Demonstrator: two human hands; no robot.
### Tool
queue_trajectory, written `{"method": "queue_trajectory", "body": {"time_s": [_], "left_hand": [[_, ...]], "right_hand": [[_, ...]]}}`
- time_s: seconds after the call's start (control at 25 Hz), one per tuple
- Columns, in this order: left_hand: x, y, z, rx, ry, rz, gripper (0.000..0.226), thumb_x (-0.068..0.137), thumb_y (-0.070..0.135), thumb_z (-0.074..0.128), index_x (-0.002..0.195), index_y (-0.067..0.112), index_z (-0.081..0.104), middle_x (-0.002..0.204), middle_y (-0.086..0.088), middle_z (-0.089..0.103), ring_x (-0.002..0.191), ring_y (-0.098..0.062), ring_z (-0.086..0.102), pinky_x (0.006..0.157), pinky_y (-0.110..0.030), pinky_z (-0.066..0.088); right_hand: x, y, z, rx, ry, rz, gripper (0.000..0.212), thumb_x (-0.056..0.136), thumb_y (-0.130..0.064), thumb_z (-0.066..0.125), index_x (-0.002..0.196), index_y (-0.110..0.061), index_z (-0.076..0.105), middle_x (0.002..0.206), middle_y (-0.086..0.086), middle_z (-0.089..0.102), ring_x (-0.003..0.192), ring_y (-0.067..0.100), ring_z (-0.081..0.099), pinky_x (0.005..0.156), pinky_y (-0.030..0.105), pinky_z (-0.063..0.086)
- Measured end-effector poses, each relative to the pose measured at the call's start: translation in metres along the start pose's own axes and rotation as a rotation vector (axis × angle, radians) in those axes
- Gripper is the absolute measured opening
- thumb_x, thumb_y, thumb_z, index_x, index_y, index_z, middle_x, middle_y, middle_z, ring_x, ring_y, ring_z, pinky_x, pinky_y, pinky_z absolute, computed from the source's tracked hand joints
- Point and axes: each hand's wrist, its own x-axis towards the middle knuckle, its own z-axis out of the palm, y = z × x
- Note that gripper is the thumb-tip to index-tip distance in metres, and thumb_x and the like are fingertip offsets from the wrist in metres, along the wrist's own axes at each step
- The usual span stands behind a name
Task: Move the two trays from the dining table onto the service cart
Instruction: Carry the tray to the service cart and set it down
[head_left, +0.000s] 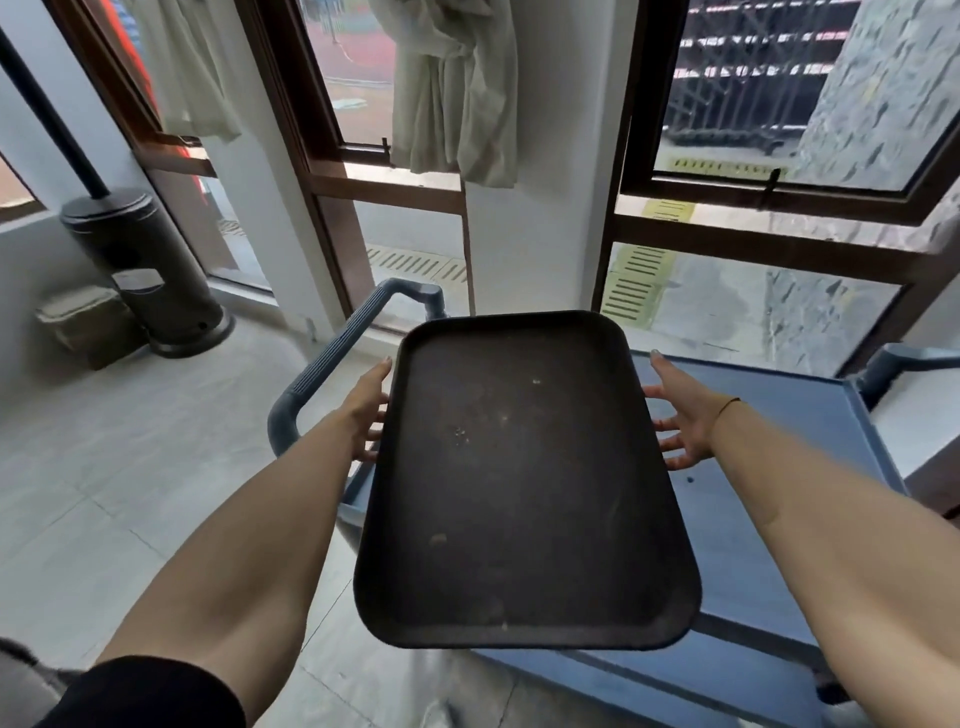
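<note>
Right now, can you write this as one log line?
tray held over cart | left hand, right hand gripping sides | tray empty

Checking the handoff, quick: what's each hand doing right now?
Left hand: holding the tray by its left edge.
Right hand: holding its right edge, fingers spread.

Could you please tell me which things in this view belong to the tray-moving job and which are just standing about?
Belongs to the job:
dark tray, held at both sides
left hand
right hand
blue service cart

Just standing about:
black patio heater
box beside it
tied curtain
</note>
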Motion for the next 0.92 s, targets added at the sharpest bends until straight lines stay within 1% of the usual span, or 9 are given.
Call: {"method": "queue_trajectory", "body": {"time_s": [0.12,0.2,0.24,0.44,0.52,0.56,0.72,0.84,0.92], "left_hand": [[0.035,0.014,-0.009,0.044,-0.061,-0.011,0.071,0.084,0.078,0.036,0.103,0.015,0.064,0.107,-0.006,0.066,0.099,-0.027,0.062,0.085,-0.044,0.048],[0.058,0.02,-0.015,0.086,-0.086,-0.009,0.073,0.083,0.079,0.035,0.109,0.016,0.062,0.111,-0.006,0.065,0.102,-0.027,0.061,0.092,-0.046,0.047],[0.068,0.022,-0.016,0.105,-0.099,-0.011,0.073,0.083,0.079,0.035,0.11,0.016,0.062,0.112,-0.005,0.064,0.101,-0.027,0.06,0.092,-0.047,0.047],[0.106,0.026,-0.02,0.17,-0.153,-0.041,0.074,0.084,0.078,0.036,0.117,0.016,0.058,0.111,-0.005,0.063,0.099,-0.026,0.06,0.08,-0.043,0.048],[0.117,0.022,-0.019,0.189,-0.168,-0.058,0.073,0.084,0.078,0.036,0.115,0.016,0.059,0.11,-0.005,0.064,0.098,-0.026,0.06,0.075,-0.04,0.048],[0.122,0.021,-0.018,0.199,-0.177,-0.063,0.071,0.085,0.077,0.036,0.111,0.016,0.06,0.109,-0.006,0.064,0.098,-0.026,0.06,0.076,-0.04,0.047],[0.136,0.012,-0.013,0.221,-0.164,-0.071,0.057,0.087,0.073,0.035,0.093,0.023,0.061,0.107,-0.005,0.063,0.103,-0.029,0.057,0.089,-0.045,0.044],[0.141,0.005,-0.013,0.21,-0.144,-0.082,0.056,0.088,0.072,0.036,0.089,0.022,0.06,0.104,-0.006,0.062,0.102,-0.03,0.056,0.083,-0.043,0.045],[0.143,0.001,-0.014,0.196,-0.138,-0.097,0.058,0.089,0.071,0.035,0.093,0.019,0.059,0.102,-0.007,0.06,0.099,-0.03,0.055,0.08,-0.042,0.045]], "right_hand": [[0.017,-0.004,0.017,0.042,0.039,0.036,0.069,0.08,-0.084,0.038,0.117,-0.031,0.06,0.114,0.013,0.059,0.1,0.032,0.059,0.067,0.044,0.049],[0.027,-0.003,0.029,0.073,0.064,0.064,0.067,0.079,-0.084,0.04,0.113,-0.032,0.063,0.112,0.012,0.061,0.095,0.03,0.061,0.064,0.041,0.05],[0.031,-0.002,0.035,0.087,0.078,0.079,0.065,0.079,-0.085,0.04,0.11,-0.032,0.064,0.111,0.011,0.062,0.093,0.03,0.062,0.064,0.04,0.051],[0.046,0.009,0.06,0.142,0.144,0.14,0.061,0.079,-0.084,0.041,0.1,-0.032,0.063,0.104,0.01,0.061,0.088,0.027,0.061,0.063,0.038,0.05],[0.052,0.012,0.068,0.158,0.159,0.164,0.06,0.078,-0.085,0.042,0.095,-0.031,0.063,0.099,0.007,0.06,0.085,0.024,0.06,0.065,0.037,0.049],[0.054,0.014,0.07,0.164,0.163,0.177,0.061,0.077,-0.085,0.042,0.093,-0.03,0.063,0.096,0.006,0.059,0.082,0.023,0.059,0.065,0.035,0.049],[0.064,0.025,0.08,0.176,0.174,0.216,0.064,0.077,-0.085,0.041,0.095,-0.028,0.063,0.093,0.005,0.057,0.079,0.021,0.058,0.064,0.033,0.048],[0.068,0.03,0.086,0.175,0.177,0.229,0.065,0.079,-0.085,0.038,0.093,-0.027,0.063,0.093,0.005,0.059,0.079,0.022,0.059,0.063,0.034,0.049],[0.071,0.031,0.089,0.175,0.175,0.235,0.065,0.08,-0.085,0.036,0.092,-0.027,0.062,0.094,0.006,0.06,0.078,0.022,0.059,0.063,0.034,0.049]]}}
